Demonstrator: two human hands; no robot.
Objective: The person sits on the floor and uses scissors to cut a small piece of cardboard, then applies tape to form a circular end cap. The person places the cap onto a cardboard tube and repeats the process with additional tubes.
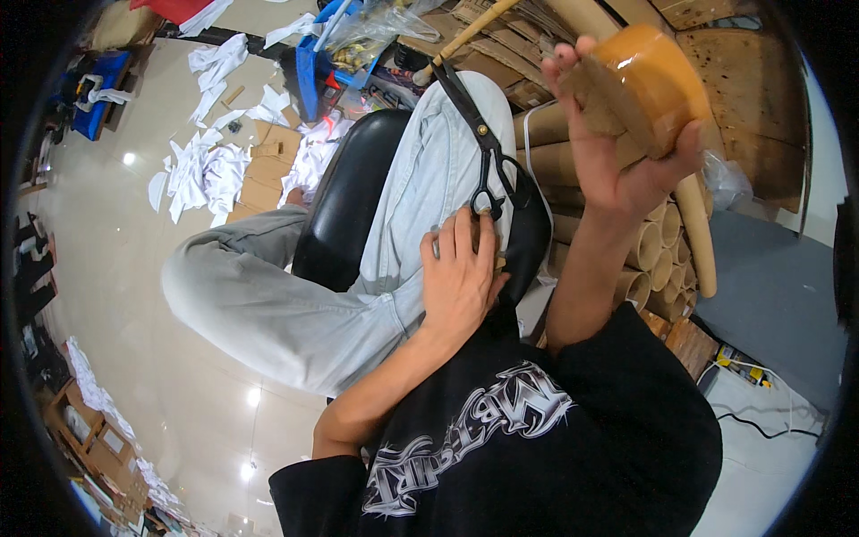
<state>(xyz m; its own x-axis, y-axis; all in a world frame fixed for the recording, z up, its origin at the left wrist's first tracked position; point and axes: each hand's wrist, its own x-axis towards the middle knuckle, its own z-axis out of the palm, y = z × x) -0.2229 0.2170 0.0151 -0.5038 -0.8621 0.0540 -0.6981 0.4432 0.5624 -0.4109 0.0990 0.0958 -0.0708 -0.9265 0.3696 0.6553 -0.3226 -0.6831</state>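
My right hand (617,174) is raised at the upper right, its fingers and thumb closed round a wide roll of orange-brown packing tape (662,80). A brown cardboard-like side of the roll faces my palm. Black-handled scissors (483,134) lie along my thigh in pale jeans, blades pointing away from me. My left hand (459,277) rests palm down on my lap, fingers extended and slightly apart. Its fingertips reach the near handle loop of the scissors. Small grey and brownish bits show at the edges of this hand; what lies beneath the palm is hidden.
Cardboard tubes (658,255) and flattened cardboard (747,98) are stacked at the right. A black padded stool (349,197) is beside my leg. White scraps (210,174) litter the tiled floor at the left. A blue bin (309,80) stands at the far side.
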